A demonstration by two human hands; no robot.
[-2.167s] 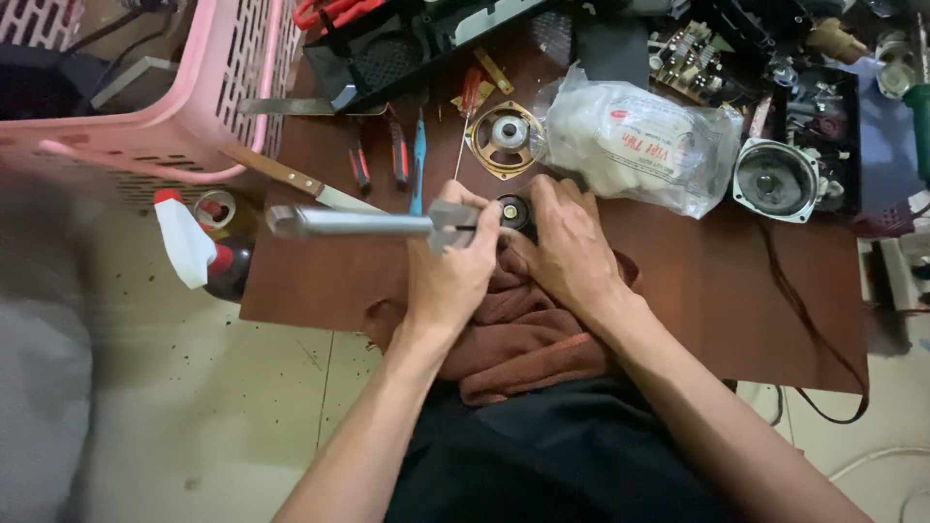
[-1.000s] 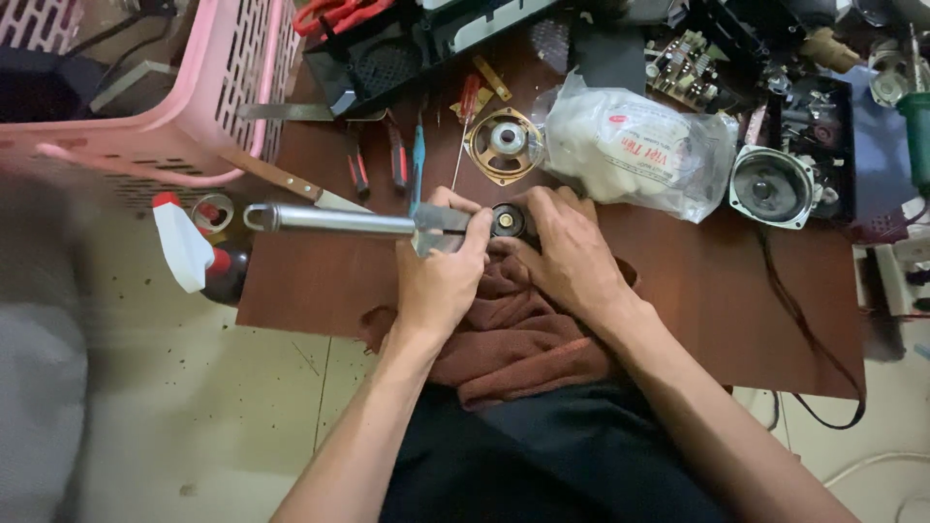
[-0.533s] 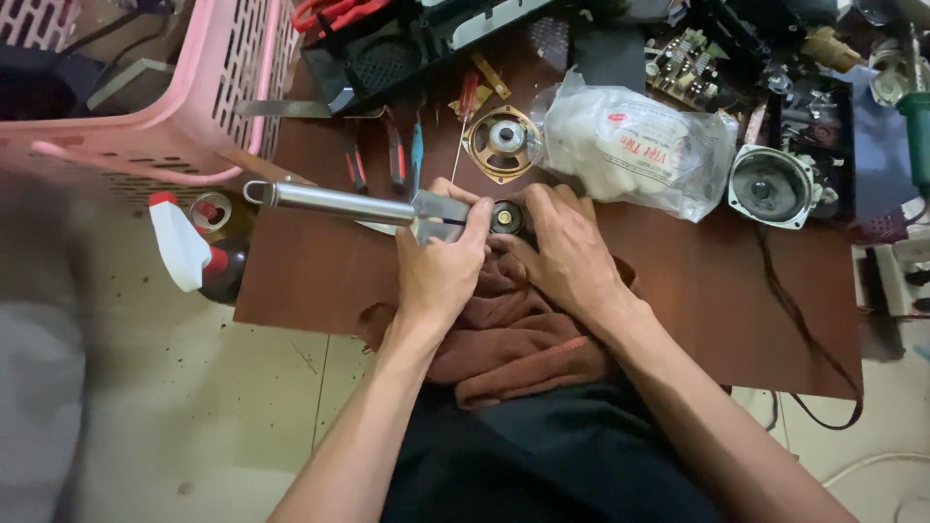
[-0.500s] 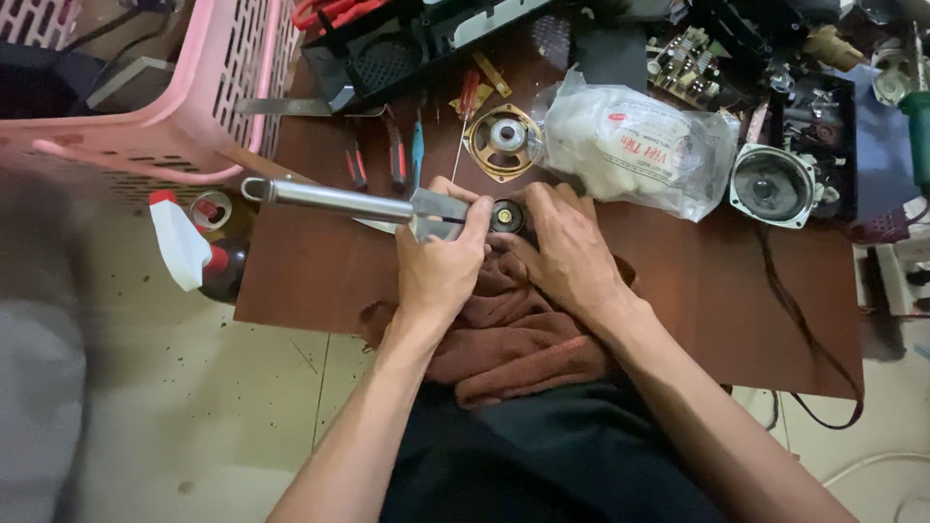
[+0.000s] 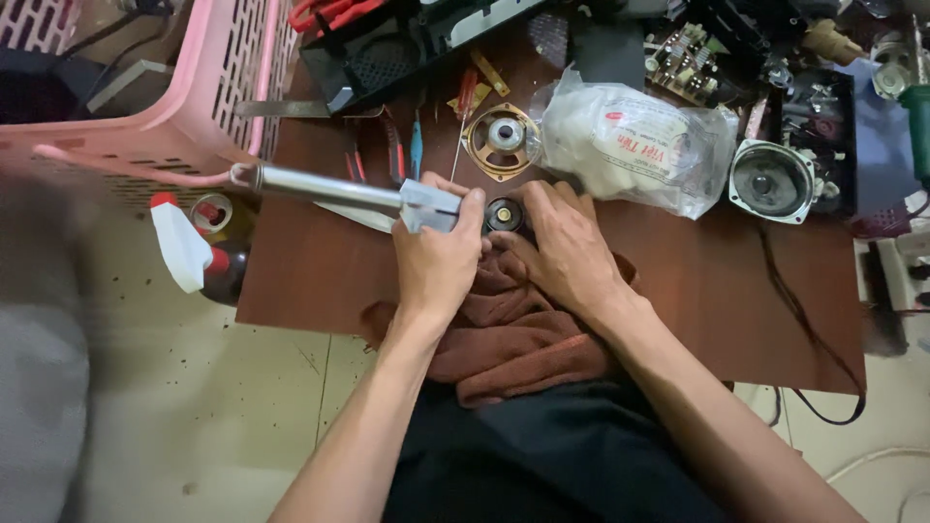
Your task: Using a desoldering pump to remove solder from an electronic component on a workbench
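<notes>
On the brown cloth [image 5: 523, 329] at the table's [image 5: 310, 281] near edge sits our small round black part [image 5: 504, 214]; our right hand [image 5: 567, 252] steadies it, our left hand [image 5: 438, 260] grips a long metal tool [image 5: 339, 189] beside it.

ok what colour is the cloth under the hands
Reddish brown, a rumpled cloth lying under both hands at the near table edge; the head view shows it plainly.
</notes>
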